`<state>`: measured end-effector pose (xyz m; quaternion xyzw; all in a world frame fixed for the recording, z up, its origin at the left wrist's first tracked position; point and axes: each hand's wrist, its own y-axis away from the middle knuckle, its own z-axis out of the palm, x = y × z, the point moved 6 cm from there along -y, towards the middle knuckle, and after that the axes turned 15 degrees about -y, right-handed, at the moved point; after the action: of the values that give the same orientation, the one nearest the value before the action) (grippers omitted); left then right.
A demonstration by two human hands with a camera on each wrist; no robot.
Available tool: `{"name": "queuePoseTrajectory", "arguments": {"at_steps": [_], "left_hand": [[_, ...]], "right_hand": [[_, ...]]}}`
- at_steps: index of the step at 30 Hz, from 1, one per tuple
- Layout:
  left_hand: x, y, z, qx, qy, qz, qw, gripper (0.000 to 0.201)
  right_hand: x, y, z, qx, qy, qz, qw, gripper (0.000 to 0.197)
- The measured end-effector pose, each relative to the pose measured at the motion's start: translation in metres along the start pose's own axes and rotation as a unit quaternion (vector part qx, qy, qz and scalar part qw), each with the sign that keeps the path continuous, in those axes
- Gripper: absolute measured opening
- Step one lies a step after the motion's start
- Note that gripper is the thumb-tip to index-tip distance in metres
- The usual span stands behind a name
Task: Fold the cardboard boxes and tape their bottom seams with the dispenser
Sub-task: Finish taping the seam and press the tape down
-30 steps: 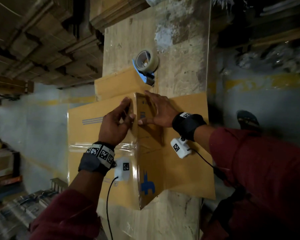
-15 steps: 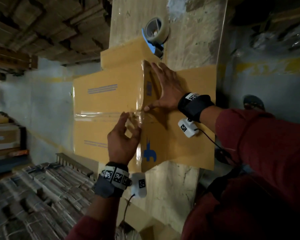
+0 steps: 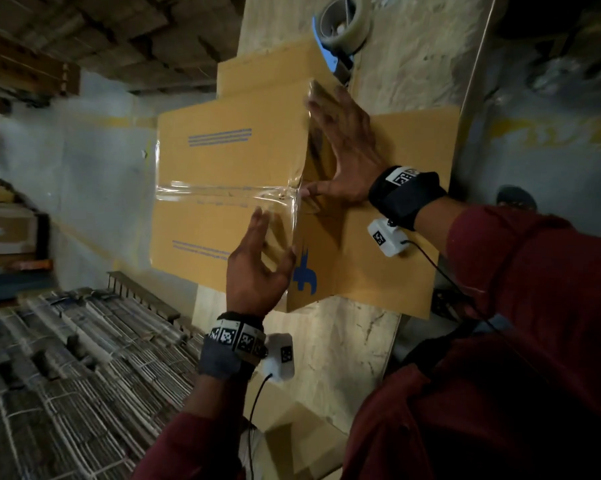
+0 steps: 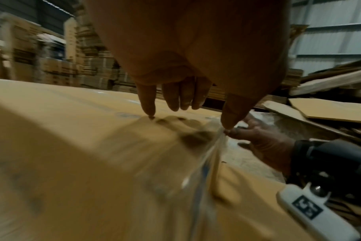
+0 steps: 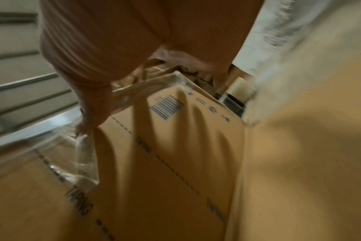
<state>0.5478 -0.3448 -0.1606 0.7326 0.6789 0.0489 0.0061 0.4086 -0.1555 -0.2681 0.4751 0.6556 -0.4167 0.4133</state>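
— What sort of place is this?
— A packing warehouse. Flat cartons (image 4: 93,68) stand stacked high along a corrugated metal wall (image 4: 330,32).
— Anything else?
— Tied bundles (image 3: 67,375) of flat cardboard on the floor, beside a worn table (image 3: 330,358).

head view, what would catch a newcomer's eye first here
A tan cardboard box fills the middle of the pale wooden table, shiny clear tape across its seam. The left hand and right hand lie flat on it. A clear-tape dispenser sits beyond.

Dim, warm light; wrist views motion-blurred, edges wide-angle distorted.
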Motion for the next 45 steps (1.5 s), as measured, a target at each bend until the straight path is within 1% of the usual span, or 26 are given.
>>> {"name": "queuePoseTrajectory", "arguments": {"at_steps": [1, 3, 5, 6, 9, 10, 13, 15, 16, 18, 20, 21, 23, 25, 26, 27, 28, 31, 33, 35, 37, 39, 40, 41, 45], "left_hand": [[-0.006, 0.009, 0.000, -0.003, 0.006, -0.009, 1.000, 0.074], [-0.019, 0.027, 0.001, -0.013, 0.026, -0.026, 0.999, 0.075], [-0.028, 0.041, 0.005, -0.024, 0.050, -0.035, 0.998, 0.073], [-0.031, 0.046, 0.007, -0.031, 0.067, -0.039, 0.996, 0.070], [-0.033, 0.054, 0.013, -0.022, 0.117, -0.040, 0.992, 0.062], [-0.034, 0.055, 0.014, -0.018, 0.124, -0.042, 0.991, 0.060], [-0.039, 0.059, 0.016, -0.011, 0.135, -0.039, 0.990, 0.054], [-0.043, 0.065, 0.017, -0.014, 0.143, -0.033, 0.989, 0.056], [-0.044, 0.069, 0.019, -0.026, 0.142, -0.022, 0.989, 0.061], [-0.047, 0.077, 0.024, -0.068, 0.110, 0.022, 0.991, 0.081], [-0.053, 0.084, 0.033, -0.105, 0.046, 0.058, 0.992, 0.100], [-0.056, 0.085, 0.037, -0.110, 0.015, 0.063, 0.992, 0.107], [-0.062, 0.086, 0.041, -0.097, -0.036, 0.052, 0.993, 0.112], [-0.062, 0.084, 0.042, -0.059, -0.070, 0.039, 0.995, 0.111], [-0.059, 0.084, 0.042, -0.039, -0.080, 0.034, 0.995, 0.111], [-0.057, 0.084, 0.043, -0.022, -0.087, 0.030, 0.996, 0.110], [-0.056, 0.085, 0.044, -0.009, -0.093, 0.027, 0.995, 0.109], [-0.053, 0.086, 0.044, 0.006, -0.095, 0.028, 0.995, 0.107], [-0.052, 0.085, 0.042, 0.008, -0.095, 0.035, 0.995, 0.106], [-0.051, 0.085, 0.041, 0.006, -0.091, 0.034, 0.995, 0.107], [-0.050, 0.084, 0.041, 0.001, -0.085, 0.024, 0.996, 0.109], [-0.050, 0.085, 0.042, 0.003, -0.082, 0.016, 0.997, 0.108], [-0.049, 0.085, 0.042, 0.005, -0.082, 0.014, 0.996, 0.108], [-0.048, 0.086, 0.042, 0.007, -0.083, 0.014, 0.996, 0.107], [-0.045, 0.086, 0.039, 0.014, -0.089, 0.016, 0.996, 0.103]], "right_hand": [[-0.006, -0.001, 0.001, -0.014, 0.035, -0.036, 0.999, 0.125], [-0.016, -0.004, 0.002, -0.044, 0.080, -0.098, 0.991, 0.099], [-0.022, -0.007, 0.002, -0.079, 0.083, -0.123, 0.986, 0.074], [-0.025, -0.008, 0.001, -0.098, 0.084, -0.120, 0.984, 0.070], [-0.034, -0.007, 0.000, -0.136, 0.107, -0.104, 0.979, 0.076], [-0.038, -0.005, 0.000, -0.148, 0.118, -0.110, 0.976, 0.078], [-0.054, 0.005, 0.009, -0.169, 0.158, -0.162, 0.959, 0.082], [-0.061, 0.010, 0.023, -0.186, 0.173, -0.182, 0.950, 0.082], [-0.062, 0.012, 0.027, -0.198, 0.172, -0.181, 0.948, 0.083], [-0.059, 0.017, 0.033, -0.208, 0.147, -0.178, 0.951, 0.083], [-0.059, 0.020, 0.035, -0.179, 0.124, -0.199, 0.955, 0.078], [-0.060, 0.019, 0.035, -0.163, 0.124, -0.207, 0.957, 0.079], [-0.065, 0.020, 0.033, -0.158, 0.145, -0.208, 0.954, 0.092], [-0.070, 0.028, 0.035, -0.171, 0.182, -0.223, 0.942, 0.110], [-0.074, 0.035, 0.039, -0.179, 0.199, -0.235, 0.934, 0.117], [-0.078, 0.043, 0.047, -0.190, 0.209, -0.246, 0.927, 0.119], [-0.081, 0.050, 0.057, -0.202, 0.212, -0.254, 0.922, 0.117], [-0.081, 0.062, 0.081, -0.240, 0.215, -0.270, 0.908, 0.098], [-0.076, 0.064, 0.084, -0.242, 0.208, -0.290, 0.903, 0.088], [-0.074, 0.065, 0.083, -0.230, 0.201, -0.312, 0.900, 0.084], [-0.074, 0.066, 0.080, -0.226, 0.202, -0.313, 0.900, 0.093], [-0.076, 0.071, 0.082, -0.230, 0.228, -0.292, 0.900, 0.112], [-0.079, 0.075, 0.085, -0.231, 0.238, -0.283, 0.900, 0.118], [-0.082, 0.081, 0.090, -0.236, 0.243, -0.280, 0.898, 0.121], [-0.088, 0.094, 0.111, -0.267, 0.263, -0.276, 0.885, 0.108]]}}
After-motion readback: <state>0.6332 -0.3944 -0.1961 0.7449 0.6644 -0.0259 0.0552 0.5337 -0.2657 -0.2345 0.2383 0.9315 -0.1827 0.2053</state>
